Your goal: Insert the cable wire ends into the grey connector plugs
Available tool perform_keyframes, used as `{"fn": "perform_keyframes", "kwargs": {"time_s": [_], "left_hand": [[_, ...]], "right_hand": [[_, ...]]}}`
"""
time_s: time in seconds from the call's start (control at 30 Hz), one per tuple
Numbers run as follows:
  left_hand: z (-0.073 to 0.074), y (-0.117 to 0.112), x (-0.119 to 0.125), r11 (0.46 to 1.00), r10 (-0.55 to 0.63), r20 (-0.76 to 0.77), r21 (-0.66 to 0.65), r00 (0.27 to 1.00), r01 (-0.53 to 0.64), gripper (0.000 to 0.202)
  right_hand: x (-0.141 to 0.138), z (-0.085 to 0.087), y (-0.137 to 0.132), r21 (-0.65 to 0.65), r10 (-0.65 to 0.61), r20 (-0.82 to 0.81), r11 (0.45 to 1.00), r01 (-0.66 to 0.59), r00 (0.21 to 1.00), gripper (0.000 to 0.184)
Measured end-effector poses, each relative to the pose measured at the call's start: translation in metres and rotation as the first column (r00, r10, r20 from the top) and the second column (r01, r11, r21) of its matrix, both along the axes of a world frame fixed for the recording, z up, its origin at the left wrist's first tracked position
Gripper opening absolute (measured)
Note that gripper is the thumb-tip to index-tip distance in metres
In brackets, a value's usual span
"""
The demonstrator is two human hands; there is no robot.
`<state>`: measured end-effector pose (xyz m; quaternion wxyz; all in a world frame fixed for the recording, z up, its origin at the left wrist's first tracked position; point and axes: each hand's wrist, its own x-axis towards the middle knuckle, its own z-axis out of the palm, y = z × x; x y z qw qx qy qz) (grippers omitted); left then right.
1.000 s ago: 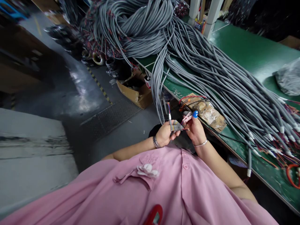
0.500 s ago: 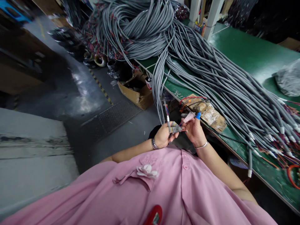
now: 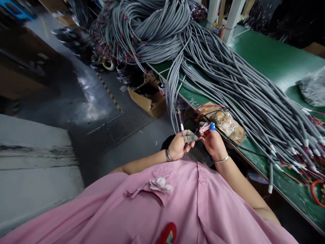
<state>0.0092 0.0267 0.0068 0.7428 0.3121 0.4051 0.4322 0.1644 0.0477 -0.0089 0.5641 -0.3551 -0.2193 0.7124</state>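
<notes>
My left hand (image 3: 177,146), its thumb and finger in grey wraps, is closed on the end of a grey cable (image 3: 182,128) with a white band. Thin coloured wires (image 3: 196,133) fan out of its grip to the right. My right hand (image 3: 213,145) is at the wire ends, fingers bent together, with a blue cover on the thumb and a pinkish wrap on a finger. It seems to pinch the wires, though the fingers partly hide the contact. Beside it on the table edge lies a wooden block (image 3: 230,127) covered with tape.
A large bundle of grey cables (image 3: 228,67) lies over the green table (image 3: 264,47), with white-banded ends at right. Some hang off the edge near my left hand. Below stands an open cardboard box (image 3: 144,101). A plastic bag (image 3: 313,86) sits at far right.
My right hand has turned, and its blue-covered thumb has come down against the pinkish-wrapped finger. The left hand keeps its grip on the cable, nearly in place.
</notes>
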Motion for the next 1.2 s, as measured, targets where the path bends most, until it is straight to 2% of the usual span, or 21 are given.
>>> {"fn": "perform_keyframes", "kwargs": {"time_s": [0.13,0.3,0.43,0.63,0.83,1.0,1.07,1.2], "left_hand": [[0.000,0.003,0.001,1.000,0.004,-0.007,-0.002,1.000,-0.004,0.026],[-0.002,0.004,0.004,1.000,-0.005,-0.031,-0.006,1.000,0.004,0.024],[-0.003,0.002,0.005,1.000,-0.004,-0.035,-0.020,0.999,0.003,0.027],[-0.002,-0.006,-0.003,1.000,0.019,-0.025,-0.008,1.000,-0.019,0.030],[0.005,-0.009,-0.001,0.996,0.085,-0.010,-0.001,0.996,-0.085,0.030],[0.009,-0.009,0.008,0.993,0.114,0.003,0.017,0.993,-0.114,0.031],[0.009,-0.010,0.011,0.993,0.116,0.003,0.016,0.993,-0.116,0.032],[0.009,-0.009,0.015,0.993,0.117,0.027,0.025,0.993,-0.117,0.032]], "right_hand": [[-0.002,-0.002,0.002,-0.016,-0.041,-0.020,0.999,0.040,0.999,0.031],[-0.004,-0.001,0.004,-0.022,-0.080,-0.008,0.997,0.080,0.997,0.033],[-0.006,0.002,0.001,-0.006,-0.052,-0.021,0.999,0.052,0.998,0.037],[-0.003,0.001,-0.001,-0.064,0.030,-0.073,0.997,-0.035,0.997,0.049],[-0.001,0.002,-0.001,0.000,0.014,0.007,1.000,-0.014,1.000,0.029],[-0.002,-0.001,-0.003,0.056,-0.075,0.075,0.996,0.071,0.994,0.040],[-0.001,-0.004,-0.002,0.062,-0.061,0.074,0.996,0.056,0.995,0.041],[-0.001,-0.007,0.003,0.018,-0.002,-0.027,1.000,0.002,1.000,0.037]]}}
